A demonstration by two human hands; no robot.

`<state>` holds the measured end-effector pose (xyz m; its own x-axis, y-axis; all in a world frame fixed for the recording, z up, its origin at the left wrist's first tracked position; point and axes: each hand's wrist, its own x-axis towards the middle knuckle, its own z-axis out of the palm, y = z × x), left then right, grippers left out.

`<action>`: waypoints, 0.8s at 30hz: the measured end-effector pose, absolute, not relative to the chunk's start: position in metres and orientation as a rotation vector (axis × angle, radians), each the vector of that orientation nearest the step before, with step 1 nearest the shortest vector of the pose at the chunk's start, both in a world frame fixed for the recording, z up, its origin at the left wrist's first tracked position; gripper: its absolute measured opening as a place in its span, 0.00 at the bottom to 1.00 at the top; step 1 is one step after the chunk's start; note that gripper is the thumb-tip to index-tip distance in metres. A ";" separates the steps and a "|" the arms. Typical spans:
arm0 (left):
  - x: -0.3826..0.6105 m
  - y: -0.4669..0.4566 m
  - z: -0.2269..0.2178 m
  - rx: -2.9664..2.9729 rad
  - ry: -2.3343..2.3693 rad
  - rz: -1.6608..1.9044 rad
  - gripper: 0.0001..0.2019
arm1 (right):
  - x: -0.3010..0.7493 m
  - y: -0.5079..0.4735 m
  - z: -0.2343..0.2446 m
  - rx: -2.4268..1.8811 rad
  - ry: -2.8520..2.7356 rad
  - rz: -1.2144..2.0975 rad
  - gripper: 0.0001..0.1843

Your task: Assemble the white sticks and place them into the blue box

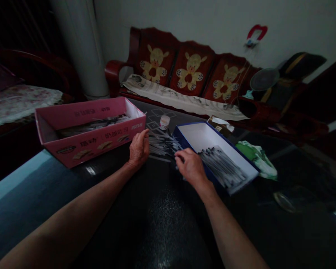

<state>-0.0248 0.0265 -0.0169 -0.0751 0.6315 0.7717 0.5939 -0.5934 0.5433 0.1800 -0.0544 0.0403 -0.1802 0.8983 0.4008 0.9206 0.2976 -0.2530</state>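
A loose pile of slender, clear pens (161,145) with dark parts lies on the dark table between my hands. My left hand (139,150) rests on its edge at the pile's left side, beside the pink box, its fingers stretched forward. At the pile's right side, my right hand (190,166) has its fingers curled and thumb close to them; whatever is between them is hidden. Right of it sits a blue box (192,130) with a white inside, holding rows of similar pens (222,164). More thin pieces (100,124) fill the pink cardboard box (93,147).
A small white tub (164,122) stands behind the pile. A green-and-white packet (257,158) and a small box with tissue (221,125) lie beyond the blue box. A round glass-like object (285,201) is at right. A wooden sofa (168,91) stands behind the table.
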 end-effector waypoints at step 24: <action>-0.013 0.016 -0.009 1.664 1.070 1.490 0.17 | 0.136 -0.050 0.014 -1.539 -1.877 0.087 0.06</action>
<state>-0.0133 0.0161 -0.0094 0.0201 0.8900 0.4555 0.1473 -0.4533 0.8791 0.1356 -0.0502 0.0137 -0.0516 0.8837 0.4653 0.8367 0.2926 -0.4630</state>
